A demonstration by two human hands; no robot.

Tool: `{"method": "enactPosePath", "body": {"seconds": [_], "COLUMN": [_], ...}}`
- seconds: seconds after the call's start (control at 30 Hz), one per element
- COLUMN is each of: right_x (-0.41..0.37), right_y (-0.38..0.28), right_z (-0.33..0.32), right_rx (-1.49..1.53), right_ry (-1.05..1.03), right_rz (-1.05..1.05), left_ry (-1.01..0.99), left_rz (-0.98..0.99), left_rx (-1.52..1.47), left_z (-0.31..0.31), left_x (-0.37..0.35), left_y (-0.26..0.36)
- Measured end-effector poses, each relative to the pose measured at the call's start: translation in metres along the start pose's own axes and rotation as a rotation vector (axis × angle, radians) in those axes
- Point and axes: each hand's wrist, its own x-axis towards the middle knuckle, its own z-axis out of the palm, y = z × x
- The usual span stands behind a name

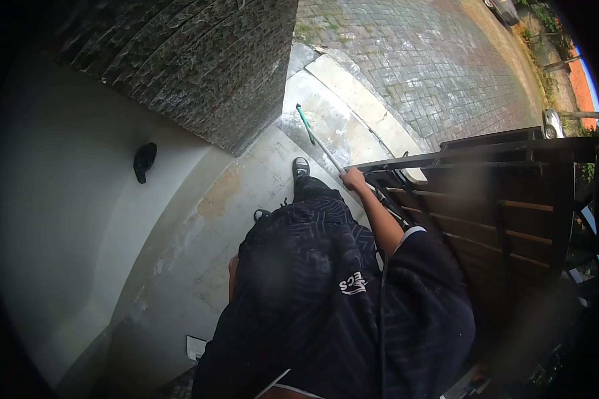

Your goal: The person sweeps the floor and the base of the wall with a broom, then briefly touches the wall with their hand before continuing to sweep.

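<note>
My right hand [353,178] is closed around the pale handle of a long pole [329,155], with the arm stretched forward. A narrow green piece [305,124] at the pole's far end overlaps the pale paving beyond my feet. Close beside the hand stands a dark slatted gate [472,199]. My left hand [233,267] hangs low at my left side, mostly hidden behind my dark shirt [299,266], so its fingers do not show.
A smooth pale wall [66,199] bearing a dark object [144,163] is at left, with a rough stone wall [199,73] ahead. Beyond the threshold lies a brick-paved street [439,60]; a white car [552,124] stands at far right. A white-faced rectangular thing [195,347] is low at left.
</note>
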Motion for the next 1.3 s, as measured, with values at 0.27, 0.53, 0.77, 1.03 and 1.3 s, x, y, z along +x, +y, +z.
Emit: {"method": "enactPosePath", "body": {"seconds": [0.27, 0.53, 0.77, 1.03, 1.3], "right_x": [0.104, 0.158, 0.203, 0.307, 0.320], "right_y": [0.029, 0.035, -0.002, -0.016, 0.072], "right_z": [-0.016, -0.084, -0.106, -0.120, -0.150], "right_rx": [0.095, -0.035, -0.066, -0.551, -0.465], "right_ry": [-0.011, -0.232, -0.307, -0.262, -0.289], "right_rz": [0.036, -0.127, -0.216, -0.339, -0.124], "left_ry": [0.005, 0.050, 0.025, 0.018, -0.032], "left_rz": [-0.336, -0.346, -0.373, -0.261, -0.325], "left_rx": [-0.411, -0.207, -0.127, -0.083, -0.263], "left_z": [0.052, 0.112, 0.150, 0.178, 0.189], "left_x": [0.100, 0.060, 0.061, 0.080, 0.087], "left_y": [0.083, 0.174, 0.235, 0.275, 0.221]}}
